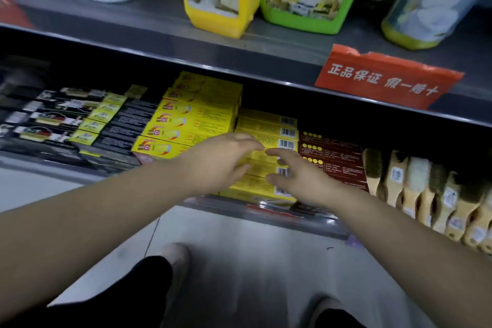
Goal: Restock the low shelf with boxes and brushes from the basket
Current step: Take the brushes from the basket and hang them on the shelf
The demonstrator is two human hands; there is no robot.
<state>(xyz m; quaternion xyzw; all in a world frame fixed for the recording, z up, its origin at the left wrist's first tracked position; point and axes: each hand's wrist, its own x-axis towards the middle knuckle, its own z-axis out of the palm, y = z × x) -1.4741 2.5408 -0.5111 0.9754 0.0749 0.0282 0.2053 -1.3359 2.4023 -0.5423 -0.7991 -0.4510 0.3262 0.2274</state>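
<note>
Yellow boxes (262, 138) stacked on low shelf (266, 210), long axes left-right, left of brushes (426, 194); left grip (221, 162) and right grip (300, 178) both spread, resting on stack, equally near.

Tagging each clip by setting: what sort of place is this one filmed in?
Most likely a retail shop aisle. Tiered metal shelves carry rows of identical yellow boxes with barcodes, a line of tagged wooden brushes stands beside them, and a red promotional sign hangs on the upper shelf edge.
</note>
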